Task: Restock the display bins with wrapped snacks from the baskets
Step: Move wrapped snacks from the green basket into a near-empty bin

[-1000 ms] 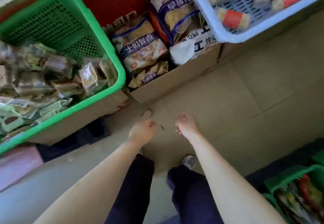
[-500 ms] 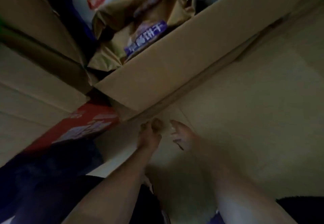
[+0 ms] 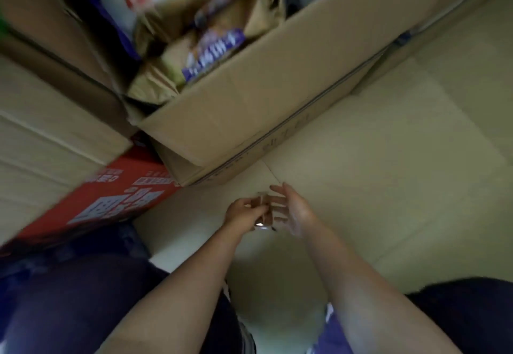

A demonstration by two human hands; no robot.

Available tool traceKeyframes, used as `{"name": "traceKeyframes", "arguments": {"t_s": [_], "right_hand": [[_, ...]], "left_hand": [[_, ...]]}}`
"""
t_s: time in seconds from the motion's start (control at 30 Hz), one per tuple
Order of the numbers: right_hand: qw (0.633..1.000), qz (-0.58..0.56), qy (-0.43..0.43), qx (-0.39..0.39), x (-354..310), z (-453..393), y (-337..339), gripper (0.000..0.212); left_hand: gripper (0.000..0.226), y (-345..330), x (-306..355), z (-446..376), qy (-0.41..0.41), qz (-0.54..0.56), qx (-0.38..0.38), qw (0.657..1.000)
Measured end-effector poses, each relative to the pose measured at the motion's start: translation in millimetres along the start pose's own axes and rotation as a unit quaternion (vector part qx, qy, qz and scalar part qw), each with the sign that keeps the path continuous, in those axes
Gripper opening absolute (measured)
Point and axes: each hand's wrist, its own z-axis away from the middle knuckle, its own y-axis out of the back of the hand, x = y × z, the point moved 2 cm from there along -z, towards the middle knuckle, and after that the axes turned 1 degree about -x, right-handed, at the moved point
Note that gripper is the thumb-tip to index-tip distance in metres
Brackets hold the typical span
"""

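Head view looked steeply down past both forearms onto flattened cardboard sheets (image 3: 388, 173) covering the floor, which gave broad bare room to the right of the hands and ahead of them. That room was bounded on the upper left by an open cardboard box (image 3: 249, 109), its near corner close above the hands, and by a red printed carton (image 3: 116, 198) wedged low at the left under a pale box wall (image 3: 41, 137). Inside the open box lay large snack bags (image 3: 213, 48) with purple labels, blurred by motion. The left hand (image 3: 244, 212) had its fingers curled, pinching a small wrapped snack (image 3: 262, 215) in a clear, glinting wrapper with brown contents, held just above the cardboard between the two hands. The right hand (image 3: 294, 210) stood beside it with fingers spread and nearly straight, the fingertips (image 3: 273, 187) pointing toward the box; whether its inner fingers touched the wrapper could not be told. Dark trouser legs (image 3: 69, 298) filled the lower left and lower right corners, cut off by the frame. No basket or display bin could be made out, only a green sliver (image 3: 2, 25) at the far left edge.
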Motion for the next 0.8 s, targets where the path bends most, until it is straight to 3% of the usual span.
{"name": "traceKeyframes", "arguments": {"t_s": [0.1,0.2,0.33,0.43,0.53,0.67,0.8], "right_hand": [[0.999,0.038,0.036,0.003,-33,102,1,0.026],[0.994,0.050,0.092,0.010,-71,211,-5,0.022],[0.978,0.099,0.182,-0.018,-123,358,-40,0.028],[0.970,0.071,0.231,-0.022,-162,452,-82,0.035],[0.976,0.031,0.209,-0.050,-203,527,-132,0.019],[0.967,0.131,0.168,-0.141,-254,592,-212,0.031],[0.959,0.133,0.206,-0.144,-285,615,-287,0.020]], "left_hand": [[0.040,11,49,108,0.006,0.115,-0.080,0.990],[0.031,34,98,213,0.006,0.201,-0.130,0.971],[0.062,81,158,341,0.008,0.261,-0.179,0.949],[0.041,132,203,428,-0.056,0.306,-0.200,0.929],[0.029,197,240,503,-0.114,0.346,-0.221,0.905],[0.032,285,268,555,-0.177,0.366,-0.176,0.897],[0.037,366,288,573,-0.213,0.312,-0.089,0.922]]}}
